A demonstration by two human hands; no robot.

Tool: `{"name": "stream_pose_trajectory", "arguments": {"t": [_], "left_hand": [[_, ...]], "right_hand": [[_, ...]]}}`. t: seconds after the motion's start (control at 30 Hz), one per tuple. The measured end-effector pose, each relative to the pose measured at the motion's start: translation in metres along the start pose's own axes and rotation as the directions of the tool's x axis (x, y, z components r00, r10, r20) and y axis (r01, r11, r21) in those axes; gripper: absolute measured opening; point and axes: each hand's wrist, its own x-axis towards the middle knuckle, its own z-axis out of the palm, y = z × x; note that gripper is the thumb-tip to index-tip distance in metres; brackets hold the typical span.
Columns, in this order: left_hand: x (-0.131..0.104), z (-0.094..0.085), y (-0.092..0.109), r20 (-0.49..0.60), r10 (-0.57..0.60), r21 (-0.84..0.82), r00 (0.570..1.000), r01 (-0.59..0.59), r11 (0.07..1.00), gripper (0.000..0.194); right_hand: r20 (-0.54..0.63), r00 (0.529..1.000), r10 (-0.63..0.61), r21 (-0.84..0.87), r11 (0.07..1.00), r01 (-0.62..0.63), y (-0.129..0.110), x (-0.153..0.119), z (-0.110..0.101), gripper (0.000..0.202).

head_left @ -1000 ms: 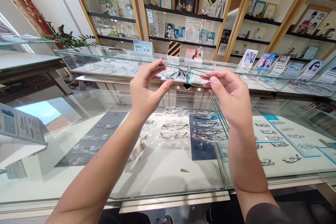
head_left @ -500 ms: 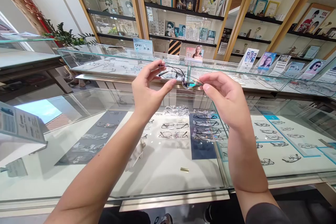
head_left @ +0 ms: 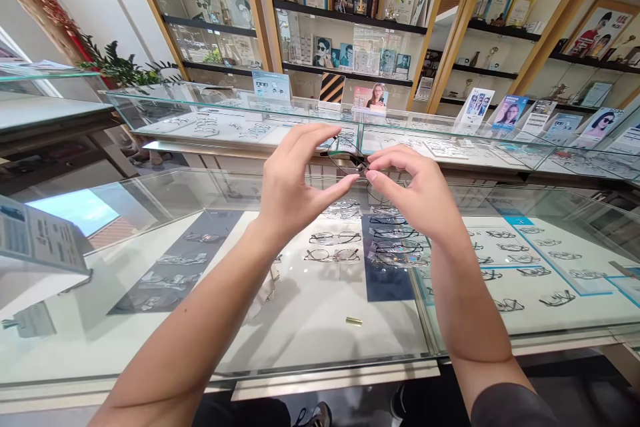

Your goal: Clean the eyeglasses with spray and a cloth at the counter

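Note:
A pair of thin dark-rimmed eyeglasses (head_left: 345,163) is held up above the glass counter, in the middle of the view. My left hand (head_left: 300,180) is at the left of the glasses, its thumb and fingers curved around the lens area and pinching near the frame. From the right, the thumb and fingertips of my right hand (head_left: 410,190) are closed on the frame near its middle. Part of the glasses is hidden by my fingers. Below them, rows of eyeglasses (head_left: 333,255) lie inside the display case.
The glass counter (head_left: 320,370) spans the front, with a gold-coloured piece (head_left: 354,321) inside. A folded card (head_left: 40,233) stands at left. Behind runs another glass case (head_left: 225,121) with upright cards, then shelves (head_left: 350,17) and a plant (head_left: 117,67).
My left hand has moved right and my right hand slightly left and down, so they are closer together. The glasses have turned, and my right fingers now hold them nearer the middle.

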Motion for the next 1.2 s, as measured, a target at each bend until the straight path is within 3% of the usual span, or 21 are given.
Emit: {"name": "stream_pose_trajectory", "arguments": {"t": [0.27, 0.4, 0.53, 0.63, 0.73, 0.8, 0.87, 1.03, 1.1, 1.2], "left_hand": [[0.000, 0.001, 0.009, 0.024, -0.101, -0.209, 0.995, 0.104, 0.972, 0.056], [0.000, 0.004, 0.009, 0.062, -0.161, -0.337, 0.985, 0.172, 0.926, 0.057], [-0.001, 0.007, 0.005, 0.089, -0.154, -0.350, 0.984, 0.176, 0.920, 0.062], [-0.004, 0.010, 0.006, -0.042, -0.169, -0.220, 0.985, 0.156, 0.963, 0.061], [-0.008, 0.012, 0.011, -0.183, -0.166, -0.092, 0.969, 0.152, 0.984, 0.029], [-0.009, 0.013, 0.015, -0.113, -0.204, -0.131, 0.972, 0.189, 0.973, 0.008], [-0.009, 0.014, 0.019, 0.030, -0.287, -0.234, 0.958, 0.285, 0.929, 0.015], [-0.005, 0.012, 0.023, 0.277, -0.509, -0.368, 0.815, 0.579, 0.728, 0.027], [-0.003, 0.011, 0.022, 0.318, -0.554, -0.380, 0.769, 0.639, 0.669, 0.028], [-0.002, 0.010, 0.018, 0.370, -0.567, -0.404, 0.736, 0.677, 0.615, 0.027]], "right_hand": [[0.047, 0.998, 0.030, 0.118, 0.992, -0.035, 0.011, 0.005, 0.001, 0.009], [0.141, 0.988, 0.063, 0.253, 0.962, -0.098, 0.017, 0.009, 0.004, 0.013], [0.244, 0.961, 0.129, 0.370, 0.904, -0.215, 0.026, 0.013, 0.008, 0.020], [0.190, 0.967, 0.171, 0.390, 0.890, -0.234, 0.033, 0.015, 0.011, 0.024], [0.097, 0.977, 0.192, 0.398, 0.892, -0.215, 0.036, 0.016, 0.016, 0.021], [0.021, 0.982, 0.190, 0.363, 0.913, -0.184, 0.034, 0.016, 0.021, 0.016], [-0.068, 0.987, 0.148, 0.287, 0.950, -0.123, 0.031, 0.015, 0.027, 0.011], [-0.221, 0.975, -0.031, 0.070, 0.996, 0.048, 0.024, 0.010, 0.043, 0.008], [-0.228, 0.972, -0.052, 0.046, 0.997, 0.064, 0.023, 0.008, 0.045, 0.009], [-0.198, 0.978, -0.063, 0.026, 0.997, 0.070, 0.023, 0.006, 0.045, 0.009]]}}
